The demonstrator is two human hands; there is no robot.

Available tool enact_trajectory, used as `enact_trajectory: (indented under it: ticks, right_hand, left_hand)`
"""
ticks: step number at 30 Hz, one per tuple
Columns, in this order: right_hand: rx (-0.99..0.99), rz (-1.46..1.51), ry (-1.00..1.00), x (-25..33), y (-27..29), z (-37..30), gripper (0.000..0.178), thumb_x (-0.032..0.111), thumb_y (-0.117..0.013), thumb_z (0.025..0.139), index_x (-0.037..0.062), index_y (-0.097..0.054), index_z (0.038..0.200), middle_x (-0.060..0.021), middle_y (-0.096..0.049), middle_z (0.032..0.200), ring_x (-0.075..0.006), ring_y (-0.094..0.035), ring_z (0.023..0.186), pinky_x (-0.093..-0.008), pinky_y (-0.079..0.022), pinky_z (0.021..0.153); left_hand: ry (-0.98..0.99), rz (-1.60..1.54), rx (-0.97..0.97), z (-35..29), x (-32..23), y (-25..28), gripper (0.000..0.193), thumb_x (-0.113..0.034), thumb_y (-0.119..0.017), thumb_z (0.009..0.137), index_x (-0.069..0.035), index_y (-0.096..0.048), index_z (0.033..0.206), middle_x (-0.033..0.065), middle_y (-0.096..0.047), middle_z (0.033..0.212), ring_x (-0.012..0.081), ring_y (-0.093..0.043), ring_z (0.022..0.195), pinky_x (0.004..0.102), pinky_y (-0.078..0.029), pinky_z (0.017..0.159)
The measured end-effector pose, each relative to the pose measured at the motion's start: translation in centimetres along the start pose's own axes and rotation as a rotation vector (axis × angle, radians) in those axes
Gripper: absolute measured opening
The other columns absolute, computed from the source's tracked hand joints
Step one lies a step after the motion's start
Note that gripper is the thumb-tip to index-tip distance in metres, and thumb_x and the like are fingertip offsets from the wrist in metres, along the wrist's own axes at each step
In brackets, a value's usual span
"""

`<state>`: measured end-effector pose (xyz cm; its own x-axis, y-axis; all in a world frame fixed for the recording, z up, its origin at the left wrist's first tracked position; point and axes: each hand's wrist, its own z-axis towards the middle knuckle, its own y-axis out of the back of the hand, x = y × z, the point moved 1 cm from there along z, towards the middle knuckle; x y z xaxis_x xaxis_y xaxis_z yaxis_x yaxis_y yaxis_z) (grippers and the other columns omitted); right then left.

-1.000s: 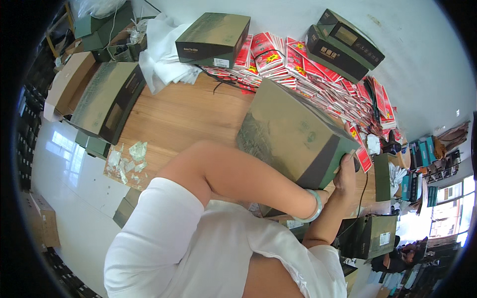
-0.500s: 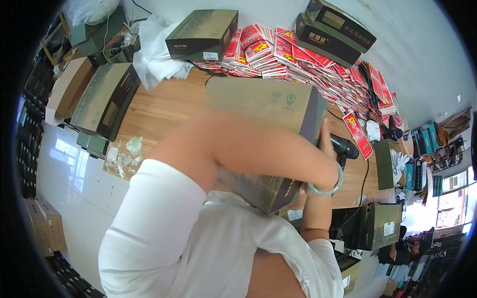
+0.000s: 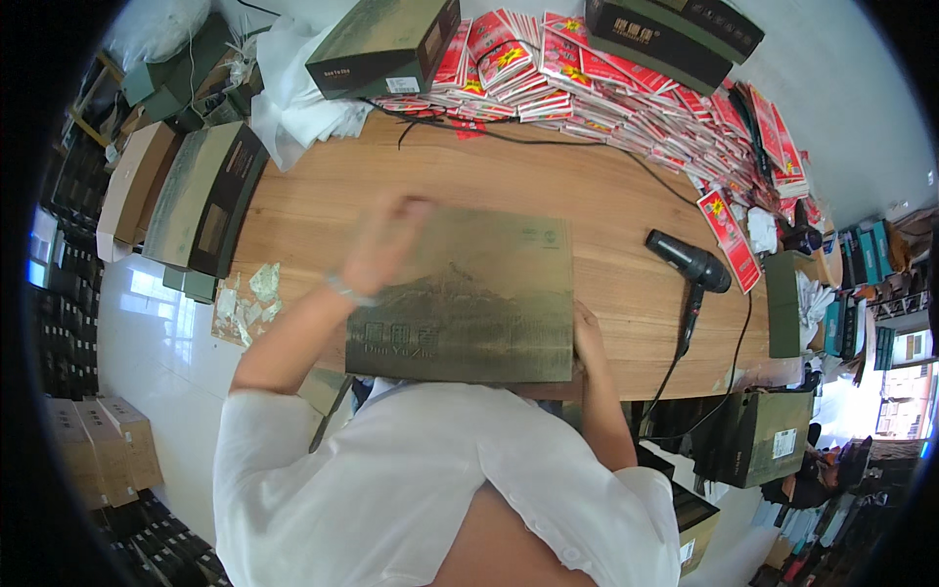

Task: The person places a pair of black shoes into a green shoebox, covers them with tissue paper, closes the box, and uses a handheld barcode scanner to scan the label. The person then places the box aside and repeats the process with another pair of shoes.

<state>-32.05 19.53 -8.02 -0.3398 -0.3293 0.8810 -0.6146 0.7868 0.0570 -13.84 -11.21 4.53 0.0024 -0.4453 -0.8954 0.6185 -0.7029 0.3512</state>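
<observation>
An olive-green shoe box lies at the table's near edge, against my body, with its printed lid facing up. My left hand is over or beside the lid's upper left corner. Motion smears its fingers, so their pose is unclear; a pale bangle circles that wrist. Against the box's right side rests my right hand, gripping that side, with part of its fingers hidden behind the box. To the right a black hair dryer lies on the wooden table, apart from both hands.
Red printed packets are heaped along the table's back. Another green box stands at the back left, and a dark box sits on the heap. More boxes line the left edge. Torn scraps lie near the left corner. A black cord crosses the back.
The box has turned and come nearer my body, its lid now facing up. My left arm, earlier crossing over it to the right, has swung back left. My right hand stays at its right side.
</observation>
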Motion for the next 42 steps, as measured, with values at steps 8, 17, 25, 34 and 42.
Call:
enact_trajectory:
  ticks: [8, 17, 25, 34, 42]
  right_hand:
    - [-0.137, -0.155, -0.069, -7.0, 1.5, -0.9, 0.054, 0.038, -0.045, 0.103, -0.0086, -0.052, 0.131, -0.0208, -0.063, 0.122, -0.0249, -0.059, 0.113, -0.0315, -0.044, 0.097]
    - [-0.005, 0.42, -0.18, -1.7, -0.2, -4.2, 0.049, 0.036, -0.045, 0.103, -0.0045, -0.054, 0.129, -0.0143, -0.061, 0.125, -0.0213, -0.057, 0.114, -0.0327, -0.044, 0.097]
    - [0.359, 0.522, 0.341, 2.9, 0.5, -8.6, 0.046, 0.02, -0.058, 0.095, -0.0037, -0.05, 0.134, -0.0129, -0.056, 0.132, -0.0222, -0.052, 0.122, -0.0345, -0.039, 0.104]
    - [-0.202, -0.604, 0.696, 9.8, -2.1, -8.3, 0.034, 0.011, -0.061, 0.09, -0.002, -0.058, 0.121, -0.0148, -0.066, 0.111, -0.0274, -0.063, 0.102, -0.0344, -0.048, 0.088]
    - [-0.597, -0.601, 1.153, 24.3, -8.9, 2.3, 0.03, 0.026, -0.073, 0.084, 0.0001, -0.067, 0.096, -0.0152, -0.06, 0.095, -0.032, -0.059, 0.09, -0.0397, -0.047, 0.08]
  left_hand:
    - [0.901, -0.393, -0.14, -15.8, 11.5, 5.6, 0.058, -0.049, -0.039, 0.103, -0.001, -0.054, 0.131, 0.0078, -0.063, 0.116, 0.0174, -0.057, 0.106, 0.0315, -0.047, 0.089]
    - [0.92, -0.838, -0.02, -15.0, 11.0, 7.6, 0.069, -0.058, -0.036, 0.1, 0.0, -0.049, 0.137, 0.0147, -0.057, 0.133, 0.0251, -0.056, 0.118, 0.0375, -0.045, 0.101]
    - [0.563, -1.311, -0.152, -17.7, 14.1, 9.9, 0.051, -0.04, -0.04, 0.102, -0.001, -0.052, 0.132, 0.0131, -0.06, 0.128, 0.0274, -0.059, 0.114, 0.0406, -0.048, 0.099]
    - [0.523, -0.072, -0.023, -17.0, 14.2, 6.7, 0.042, -0.011, -0.052, 0.091, 0.0, -0.052, 0.132, 0.0175, -0.061, 0.126, 0.0323, -0.059, 0.114, 0.0382, -0.047, 0.096]
    - [0.559, 0.149, -0.048, -18.9, 13.6, 11.2, 0.052, 0.003, -0.055, 0.089, 0.0, -0.045, 0.141, 0.0107, -0.058, 0.129, 0.0193, -0.053, 0.119, 0.0317, -0.041, 0.101]
